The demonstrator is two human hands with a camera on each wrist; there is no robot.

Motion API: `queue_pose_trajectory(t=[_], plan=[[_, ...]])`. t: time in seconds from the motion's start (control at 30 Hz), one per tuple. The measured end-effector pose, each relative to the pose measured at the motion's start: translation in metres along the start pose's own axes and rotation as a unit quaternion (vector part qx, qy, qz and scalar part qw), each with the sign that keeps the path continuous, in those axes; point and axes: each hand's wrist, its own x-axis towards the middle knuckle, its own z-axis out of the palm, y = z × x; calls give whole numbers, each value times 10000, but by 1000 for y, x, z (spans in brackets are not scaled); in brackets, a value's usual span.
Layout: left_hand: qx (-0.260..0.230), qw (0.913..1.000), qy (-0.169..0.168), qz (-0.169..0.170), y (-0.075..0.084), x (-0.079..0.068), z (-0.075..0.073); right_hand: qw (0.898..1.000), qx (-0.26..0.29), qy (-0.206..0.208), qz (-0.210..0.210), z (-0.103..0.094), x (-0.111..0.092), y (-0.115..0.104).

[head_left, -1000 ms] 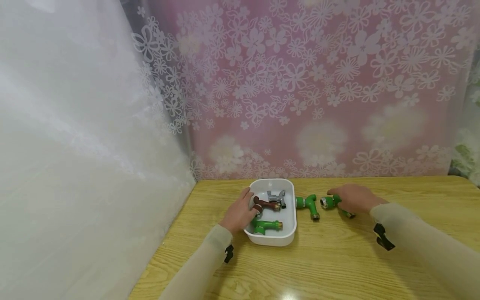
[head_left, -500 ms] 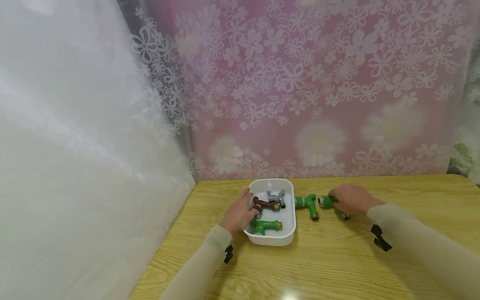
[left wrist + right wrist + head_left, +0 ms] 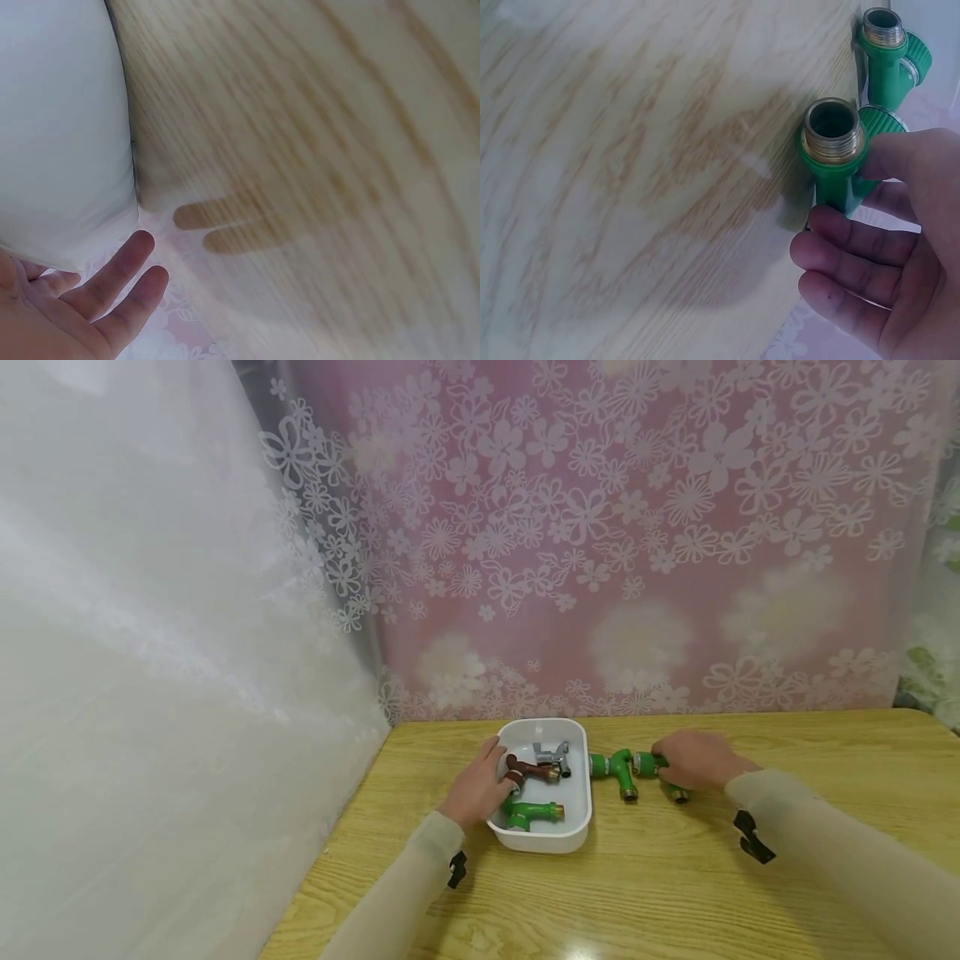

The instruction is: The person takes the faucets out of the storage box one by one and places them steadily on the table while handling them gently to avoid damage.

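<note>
the right hand [image 3: 699,758] is pinching a metal-threaded green tap [image 3: 831,186] between thumb and fingers, on or just over the yellowish wood-grained table [image 3: 637,885], and the left hand [image 3: 476,787] is resting, fingers loosely spread, at a white rectangular tub [image 3: 543,842]; a hard leftward push could be jamming it into a second green metal-threaded tap [image 3: 622,766] beside the tub; the right hand is hiding the held tap's middle, and i'm not making out whether both taps are touching

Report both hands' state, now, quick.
Left hand: open, fingers extended, at the left side of the white tub.
Right hand: closed, holding the rightmost green tap.
</note>
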Motion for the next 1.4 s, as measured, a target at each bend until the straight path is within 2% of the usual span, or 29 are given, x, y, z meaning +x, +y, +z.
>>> queue_pose_trajectory(t=[0.53,0.8,1.13,1.4], plan=[[-7,10000,-11,-64,1,2,1,9999,125,39,-45,3,4,1],[36,9999,-22,-94,-2,2,5,9998,185,-51,-19,0,1,-3],[-85,9999,-62,-44,-2,1,2,9998,143,-149,45,6,4,0],[-120,9999,-113,-40,-1,0,1,9998,197,-91,-42,-4,-3,1]])
